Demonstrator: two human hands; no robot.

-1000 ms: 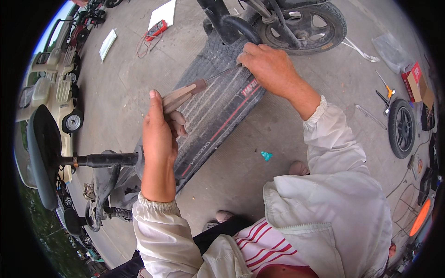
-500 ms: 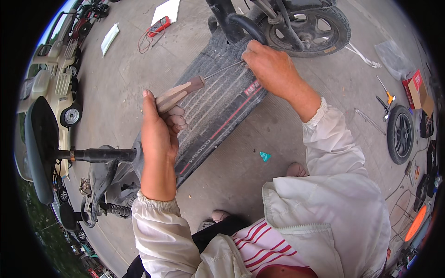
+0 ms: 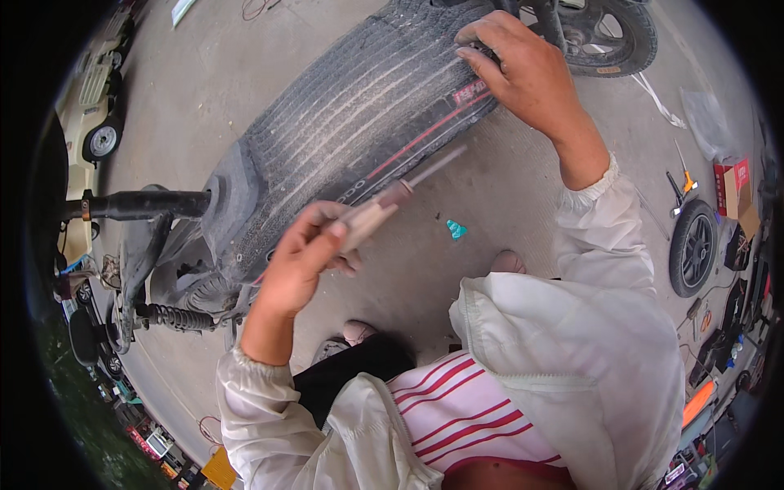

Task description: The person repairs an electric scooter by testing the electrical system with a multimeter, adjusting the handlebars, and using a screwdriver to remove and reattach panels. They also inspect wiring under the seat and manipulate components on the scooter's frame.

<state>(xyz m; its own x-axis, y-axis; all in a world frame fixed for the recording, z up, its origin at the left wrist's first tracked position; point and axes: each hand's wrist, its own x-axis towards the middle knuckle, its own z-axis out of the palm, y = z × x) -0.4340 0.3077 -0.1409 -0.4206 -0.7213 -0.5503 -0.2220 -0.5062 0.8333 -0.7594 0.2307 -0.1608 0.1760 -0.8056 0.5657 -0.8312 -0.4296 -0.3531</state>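
Observation:
My left hand [image 3: 306, 257] is closed around the handle of a screwdriver [image 3: 377, 214], whose shaft points up and right over the floor beside the scooter. Both the tool and the fingertips are slightly blurred. A dusty, ribbed black footboard [image 3: 327, 122] of an electric scooter slants across the upper middle, with a red stripe along its side. At its far right part, my right hand [image 3: 531, 77] has thumb and fingers bent together against the surface. Something dark shows between them, too small to make out.
The scooter's wheel [image 3: 608, 37] is beyond my right hand, and its black seat post [image 3: 147, 204] juts left. At right lie a loose wheel [image 3: 692, 249], a red box [image 3: 732, 192], a plastic bag [image 3: 706, 122] and an orange-handled tool [image 3: 688, 180]. A teal scrap [image 3: 456, 229] is on the floor.
The screwdriver has come off the footboard and swung down to the right with my left hand. My right hand stays at the far right of the board. The whole view has shifted.

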